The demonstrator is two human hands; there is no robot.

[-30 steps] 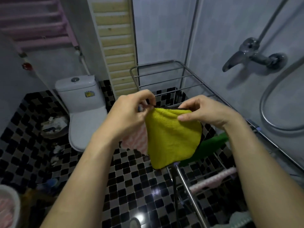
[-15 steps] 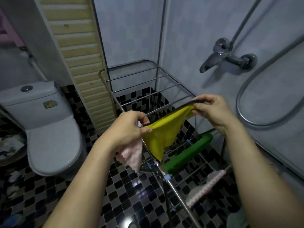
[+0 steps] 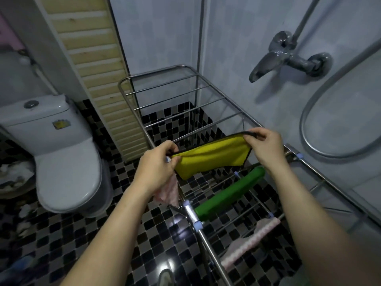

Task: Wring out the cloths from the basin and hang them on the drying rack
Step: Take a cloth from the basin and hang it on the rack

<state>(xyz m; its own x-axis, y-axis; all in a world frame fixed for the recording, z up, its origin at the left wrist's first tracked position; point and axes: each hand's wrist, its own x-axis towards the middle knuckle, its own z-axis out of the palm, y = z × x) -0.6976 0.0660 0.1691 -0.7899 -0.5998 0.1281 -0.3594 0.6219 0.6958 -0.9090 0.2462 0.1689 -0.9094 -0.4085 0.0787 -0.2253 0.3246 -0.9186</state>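
Both hands, left hand (image 3: 156, 168) and right hand (image 3: 266, 147), are pinching the yellow cloth (image 3: 210, 156) taut, lengthwise just above the drying rack (image 3: 206, 129) bar.

Bright yellow microfibre cloth with thin black edging (image 3: 212, 156), pinched between the fingers (image 3: 172, 150) of both hands. Pale pink checked cloth (image 3: 168, 191) just below the left fingers. Solid green cloth (image 3: 228, 194) below the right fingers, then a pink-and-white zigzag cloth (image 3: 251, 241) further down. Silver-grey steel drying rack (image 3: 175, 87). Black, grey and white checkerboard mosaic floor (image 3: 115, 240). White ceramic toilet (image 3: 66, 162) with a small yellow sticker.
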